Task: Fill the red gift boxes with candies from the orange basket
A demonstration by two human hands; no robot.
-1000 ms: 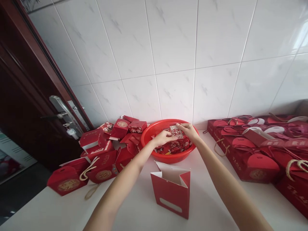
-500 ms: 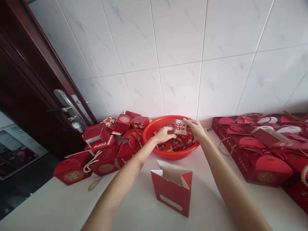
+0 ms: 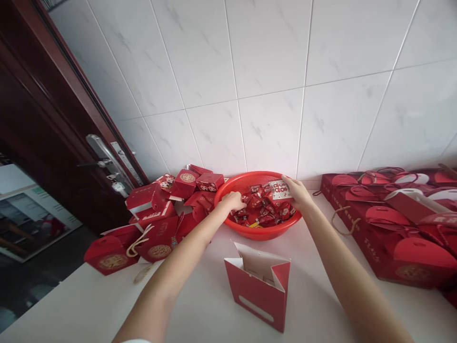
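A red plastic basket (image 3: 264, 233) stands against the wall with red-wrapped sweets (image 3: 262, 205) in it. My right hand (image 3: 295, 190) pinches a white packet with red patterns (image 3: 279, 189) over the basket's right side. At the basket's left side, my left hand (image 3: 233, 202) reaches down among the sweets with its fingers bent; whether it grips one is too small to tell. Nearer to me, a red paper box (image 3: 257, 290) stands upright on the white table, its top unfolded and open.
Several red gift boxes (image 3: 157, 238) with cord handles are piled on the left. Rows of closed red boxes (image 3: 396, 238) fill the table's right side. Behind is a tiled wall (image 3: 267, 124); a dark door (image 3: 53, 119) stands at the left.
My left hand has moved left and down, away from the packet, to the sweets at the basket's left. My right hand still holds the packet, now tilted flatter. The view has shifted slightly.
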